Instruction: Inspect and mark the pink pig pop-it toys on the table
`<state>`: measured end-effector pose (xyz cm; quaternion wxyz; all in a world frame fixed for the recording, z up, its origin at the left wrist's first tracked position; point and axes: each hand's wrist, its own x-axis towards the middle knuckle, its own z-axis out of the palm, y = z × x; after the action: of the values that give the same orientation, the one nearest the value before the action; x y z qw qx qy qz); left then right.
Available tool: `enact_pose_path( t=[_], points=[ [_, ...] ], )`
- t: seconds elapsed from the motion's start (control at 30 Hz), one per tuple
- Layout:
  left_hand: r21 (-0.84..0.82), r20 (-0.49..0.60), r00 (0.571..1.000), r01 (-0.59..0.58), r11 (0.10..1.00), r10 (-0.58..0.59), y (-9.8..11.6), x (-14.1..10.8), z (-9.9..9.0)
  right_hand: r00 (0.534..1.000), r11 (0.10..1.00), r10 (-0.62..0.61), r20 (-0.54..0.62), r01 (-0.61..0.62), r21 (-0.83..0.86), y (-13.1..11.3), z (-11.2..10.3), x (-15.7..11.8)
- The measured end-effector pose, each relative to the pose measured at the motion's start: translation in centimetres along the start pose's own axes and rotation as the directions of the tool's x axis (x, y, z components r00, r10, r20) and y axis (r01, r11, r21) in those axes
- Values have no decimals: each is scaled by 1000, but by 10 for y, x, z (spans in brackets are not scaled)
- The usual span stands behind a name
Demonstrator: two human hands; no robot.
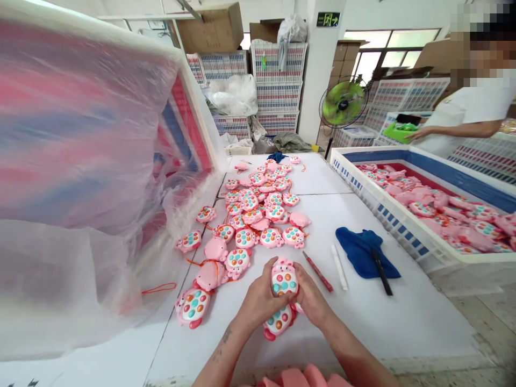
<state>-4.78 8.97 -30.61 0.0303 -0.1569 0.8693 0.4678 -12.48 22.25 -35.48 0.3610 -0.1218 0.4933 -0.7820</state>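
Between both hands is a pink animal-shaped button toy [284,275], its white face with coloured round buttons turned up toward me. My left hand [264,293] grips its left side, the thumb lying across the lower buttons. Around its right edge are the fingers of my right hand [309,293]. Just below them, a second pink button toy [279,322] lies on the white table [226,344], partly covered by my hands. A pile of similar toys [258,207] spreads up the table, some face up and some face down, several with orange cord loops.
Right of my hands lie a red pen-like tool [318,272], a white stick [339,267] and a blue cloth [360,250] with a black-handled tool [381,271]. A white crate [423,247] of toys stands beyond. Plastic sheeting [80,258] borders the left; a person [471,107] stands behind the crate.
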Motion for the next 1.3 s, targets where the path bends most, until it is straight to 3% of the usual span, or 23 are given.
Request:
enact_pose_path(
  t=[0.1,0.23,0.37,0.43,0.5,0.6,0.77,1.0,1.13,1.3],
  points=[
    [-96,57,996,-61,993,67,-3,-1,-3,998,994,47,42,-51,98,-2,-1,-1],
    [-80,48,992,-114,990,118,-2,-2,-5,993,996,84,85,-86,15,-12,-1,-6],
    [15,80,993,-84,996,82,0,-4,-5,995,973,5,100,18,-230,-24,-11,-9],
    [71,80,992,-102,992,96,-2,-6,-4,997,937,-66,51,80,-340,-29,-22,-10],
    [156,79,992,-110,982,98,-7,-9,-1,996,917,-86,12,84,-390,-34,-36,-11],
    [336,118,993,-47,941,7,-19,-13,9,997,895,-66,25,70,-441,-35,-54,-17],
    [469,139,990,-31,883,-38,-35,-18,25,995,783,-89,-42,44,-620,-16,-65,-24],
    [405,114,993,-84,910,40,-44,-16,26,993,599,-99,-62,10,-801,-4,-63,-26],
    [437,63,998,-40,898,14,-48,-18,25,987,619,-153,-57,51,-784,-3,-59,-31],
    [392,10,997,-73,917,75,-54,-22,27,972,663,-224,-72,97,-742,2,-57,-34]
  ],
)
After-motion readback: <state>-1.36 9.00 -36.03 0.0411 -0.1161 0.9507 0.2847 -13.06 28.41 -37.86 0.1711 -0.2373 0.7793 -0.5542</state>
